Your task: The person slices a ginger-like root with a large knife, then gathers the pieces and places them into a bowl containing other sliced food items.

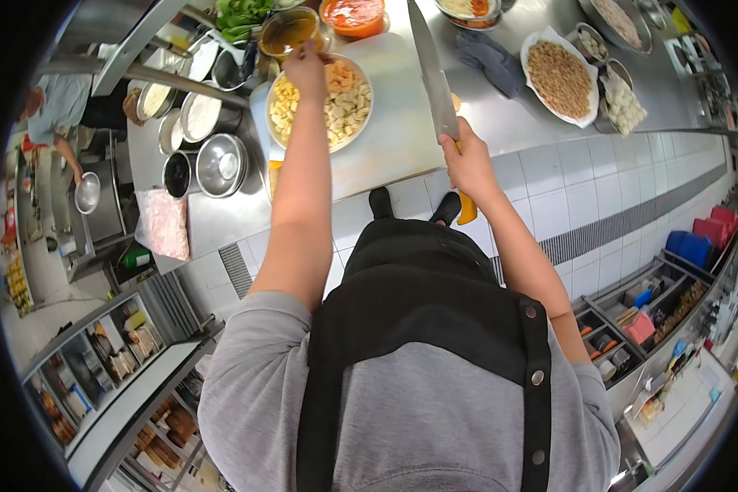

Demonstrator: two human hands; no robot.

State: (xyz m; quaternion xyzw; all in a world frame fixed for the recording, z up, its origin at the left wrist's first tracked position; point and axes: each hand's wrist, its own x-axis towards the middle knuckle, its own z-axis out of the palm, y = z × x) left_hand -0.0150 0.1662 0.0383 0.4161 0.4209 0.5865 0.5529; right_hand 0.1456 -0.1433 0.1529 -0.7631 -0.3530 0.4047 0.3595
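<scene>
In my right hand (469, 158) is a chef's knife (433, 74) with a yellow handle, its wide blade pointing away from me past the cutting board's right edge. My left hand (305, 69) reaches over the far side of a round white dish (364, 128), close to a container of amber liquid (283, 38). Its fingers point down, and whether they hold anything is hidden. Yellow cubes (283, 101), pale diced pieces (349, 109) and orange-pink pieces (340, 76) lie in the dish in separate groups. The dish rests on the left part of a white cutting board (400, 117).
Behind the board stands a container of orange-red food (353, 15). To the right are a dark cloth (492, 61) and a paper-lined dish of brown crumbly food (559, 79). Stacked steel bowls (220, 165) and a bagged pink food (165, 222) sit left. Another person (58, 114) holds a metal bowl.
</scene>
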